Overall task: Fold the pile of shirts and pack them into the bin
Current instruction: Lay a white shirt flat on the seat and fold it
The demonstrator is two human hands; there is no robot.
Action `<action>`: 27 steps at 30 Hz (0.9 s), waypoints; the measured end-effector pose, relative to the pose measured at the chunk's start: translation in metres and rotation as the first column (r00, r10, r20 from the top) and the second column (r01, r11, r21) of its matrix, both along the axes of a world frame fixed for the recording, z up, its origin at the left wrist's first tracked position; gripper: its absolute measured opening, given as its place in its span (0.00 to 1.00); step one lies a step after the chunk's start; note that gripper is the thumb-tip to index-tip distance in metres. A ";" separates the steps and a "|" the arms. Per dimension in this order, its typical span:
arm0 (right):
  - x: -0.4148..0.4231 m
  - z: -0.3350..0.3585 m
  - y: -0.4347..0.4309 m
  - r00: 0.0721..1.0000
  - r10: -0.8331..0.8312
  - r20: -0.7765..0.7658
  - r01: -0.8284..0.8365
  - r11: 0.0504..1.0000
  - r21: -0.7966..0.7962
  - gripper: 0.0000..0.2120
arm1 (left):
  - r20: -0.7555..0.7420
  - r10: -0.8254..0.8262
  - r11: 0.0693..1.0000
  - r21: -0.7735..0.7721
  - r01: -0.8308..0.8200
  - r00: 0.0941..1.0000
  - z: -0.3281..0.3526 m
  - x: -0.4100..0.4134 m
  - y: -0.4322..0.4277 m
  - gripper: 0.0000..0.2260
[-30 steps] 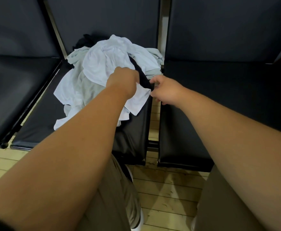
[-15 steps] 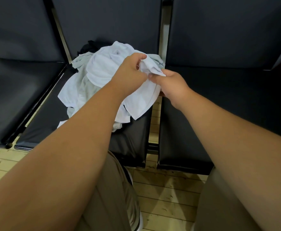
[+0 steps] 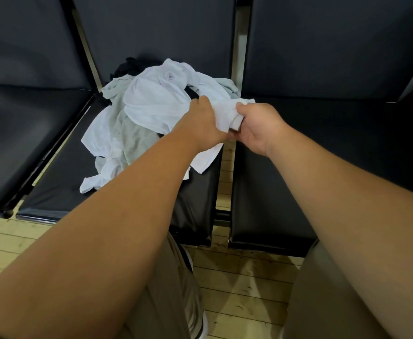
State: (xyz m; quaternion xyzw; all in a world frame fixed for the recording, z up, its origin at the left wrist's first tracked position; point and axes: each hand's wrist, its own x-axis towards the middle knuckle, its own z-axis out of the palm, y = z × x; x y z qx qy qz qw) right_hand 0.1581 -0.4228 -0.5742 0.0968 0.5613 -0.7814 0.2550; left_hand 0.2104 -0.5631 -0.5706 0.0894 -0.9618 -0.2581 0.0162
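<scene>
A loose pile of shirts [image 3: 132,133], mostly white and pale grey with some black cloth at the back, lies on the middle black seat [image 3: 61,192]. The top white shirt [image 3: 156,104] stretches from the pile toward me. My left hand [image 3: 200,123] and my right hand [image 3: 259,128] sit side by side at the pile's right edge, both gripping a bunched part of that white shirt between them. No bin is in view.
Three black padded chairs stand in a row, with the right seat [image 3: 323,152] bare and the left seat [image 3: 17,133] bare. A narrow gap separates the middle and right seats. Pale wooden floor [image 3: 244,285] and my khaki-trousered legs fill the foreground.
Both hands closed on the white shirt's edge, lifted it at the pile's right side, then came down slightly and bunched the cloth tighter between them.
</scene>
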 end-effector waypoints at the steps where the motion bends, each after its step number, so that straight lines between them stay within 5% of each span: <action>1: 0.000 0.001 0.000 1.000 0.011 -0.001 -0.011 1.000 -0.013 0.18 | -0.014 0.014 1.000 0.005 -0.014 1.000 -0.002 -0.003 -0.005 0.30; 4: 0.001 0.004 0.004 0.995 0.089 -0.033 -0.090 0.995 -0.043 0.17 | -0.032 0.105 0.994 -0.002 -0.105 0.994 0.004 -0.004 -0.014 0.12; 9: 0.007 0.005 0.008 0.968 0.234 -0.089 -0.237 0.971 -0.025 0.17 | 0.143 -0.051 0.959 0.282 0.009 0.988 0.006 0.003 -0.015 0.24; 11: 0.007 0.004 0.009 0.950 0.290 -0.113 -0.294 0.956 -0.019 0.18 | 0.116 -0.051 0.973 0.228 0.024 0.992 -0.001 0.001 -0.013 0.24; 15: 0.006 0.009 0.015 0.929 0.355 -0.101 -0.361 0.931 -0.056 0.24 | 0.030 0.060 0.997 0.050 -0.061 0.998 -0.001 -0.004 -0.019 0.01; 18: 0.004 0.010 0.019 0.919 0.383 -0.096 -0.392 0.914 -0.105 0.26 | 0.032 0.082 0.995 -0.053 -0.080 0.996 0.004 -0.003 -0.024 0.04; 22: 0.006 0.012 0.019 0.970 0.245 -0.003 -0.244 0.963 -0.112 0.27 | 0.054 0.148 0.988 0.027 -0.150 0.987 0.017 -0.002 -0.021 0.12; 27: 0.017 0.016 0.022 0.994 -0.055 0.099 0.051 0.998 0.034 0.19 | -0.056 0.154 0.980 0.138 -0.145 0.987 0.029 0.016 -0.016 0.07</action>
